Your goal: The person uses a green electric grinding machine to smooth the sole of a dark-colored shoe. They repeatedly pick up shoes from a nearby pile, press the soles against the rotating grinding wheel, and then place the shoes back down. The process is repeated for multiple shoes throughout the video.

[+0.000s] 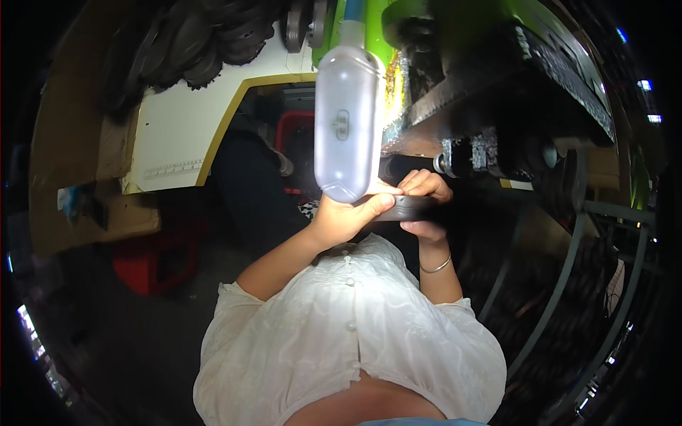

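Both my hands grip a black rubbery-looking part (406,209) in front of my body, close to the hanging lamp's lower end. Its side shows a thin groove, but its full shape fades into shadow on the right. My left hand (344,216) is closed on its left end, the thumb lying along the upper edge; the lamp covers some of the fingers. My right hand (428,186) has bent fingers over the top of the part, and more of that hand shows beneath it. A bracelet circles my right wrist.
A clear capsule-shaped lamp (348,121) hangs right above my hands. Dark metal machinery (511,85) with a green body stands at the right. Dark round parts (199,46) are piled on the white tabletop (167,131). A red stool (153,263) and metal rack (547,312) flank me.
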A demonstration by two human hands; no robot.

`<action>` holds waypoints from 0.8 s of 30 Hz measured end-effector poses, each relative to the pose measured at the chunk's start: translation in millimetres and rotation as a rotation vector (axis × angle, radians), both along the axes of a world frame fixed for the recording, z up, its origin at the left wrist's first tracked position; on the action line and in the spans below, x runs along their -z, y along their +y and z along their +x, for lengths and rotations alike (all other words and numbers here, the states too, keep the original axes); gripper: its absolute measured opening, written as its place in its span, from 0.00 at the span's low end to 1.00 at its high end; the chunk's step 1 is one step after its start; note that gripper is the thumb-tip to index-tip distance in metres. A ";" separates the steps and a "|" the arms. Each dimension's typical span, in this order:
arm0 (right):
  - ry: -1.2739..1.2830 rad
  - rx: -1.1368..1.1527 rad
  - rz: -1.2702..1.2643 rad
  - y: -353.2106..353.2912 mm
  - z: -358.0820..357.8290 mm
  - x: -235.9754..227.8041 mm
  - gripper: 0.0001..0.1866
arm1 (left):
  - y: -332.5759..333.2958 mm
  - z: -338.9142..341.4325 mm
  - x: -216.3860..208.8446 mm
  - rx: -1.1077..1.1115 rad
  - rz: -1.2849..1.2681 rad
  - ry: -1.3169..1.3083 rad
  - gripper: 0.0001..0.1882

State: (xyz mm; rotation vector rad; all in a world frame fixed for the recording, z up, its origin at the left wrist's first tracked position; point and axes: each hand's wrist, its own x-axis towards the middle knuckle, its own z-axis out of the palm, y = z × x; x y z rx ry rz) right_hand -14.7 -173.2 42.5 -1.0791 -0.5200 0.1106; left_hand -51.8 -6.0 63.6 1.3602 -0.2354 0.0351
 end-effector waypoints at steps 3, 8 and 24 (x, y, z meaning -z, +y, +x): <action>-0.014 0.020 0.029 4.7 -4.8 4.2 0.17 | -3.9 -3.1 -0.7 -0.129 0.023 0.017 0.07; 0.024 -0.044 0.101 10.4 -12.4 -3.8 0.17 | 3.4 14.1 44.0 -0.315 -0.532 0.548 0.11; 0.325 0.134 0.089 32.3 -15.2 6.1 0.31 | 32.9 -1.1 -11.4 -0.290 0.696 -0.198 0.16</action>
